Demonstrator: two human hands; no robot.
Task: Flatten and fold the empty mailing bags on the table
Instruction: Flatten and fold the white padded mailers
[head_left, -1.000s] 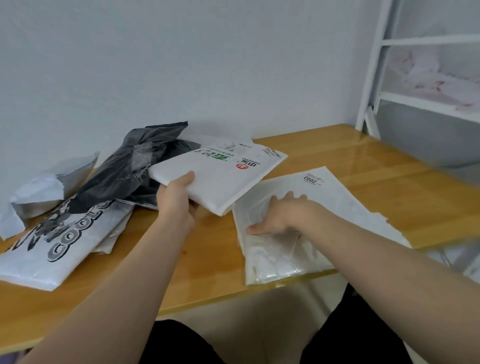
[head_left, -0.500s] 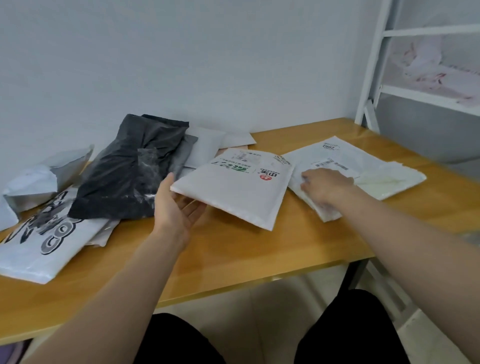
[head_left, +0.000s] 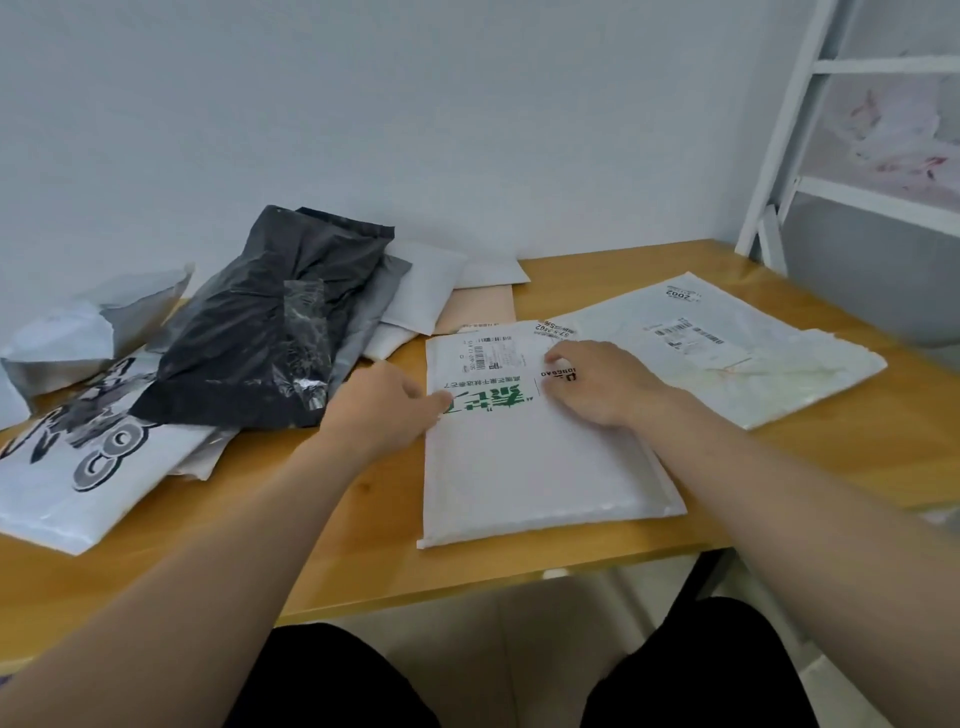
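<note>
Two hands, left hand (head_left: 387, 415) at nine o'clock and right hand (head_left: 597, 384) at twelve, press flat-fingered on the white mailer (head_left: 530, 467) on the tabletop (head_left: 311, 519).

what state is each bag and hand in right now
white padded mailer: flat on table, both hands on it
left hand: fingers on mailer's left edge
right hand: resting on mailer's top
clear bag: flattened, lying at right
black bag: crumpled, atop pile
printed white bag: lying unfolded

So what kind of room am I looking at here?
Probably a home bedroom or dorm room: a wooden desk against a plain wall, with a white metal bed frame beside it. Used mailing bags suggest sorting household parcels.
</note>
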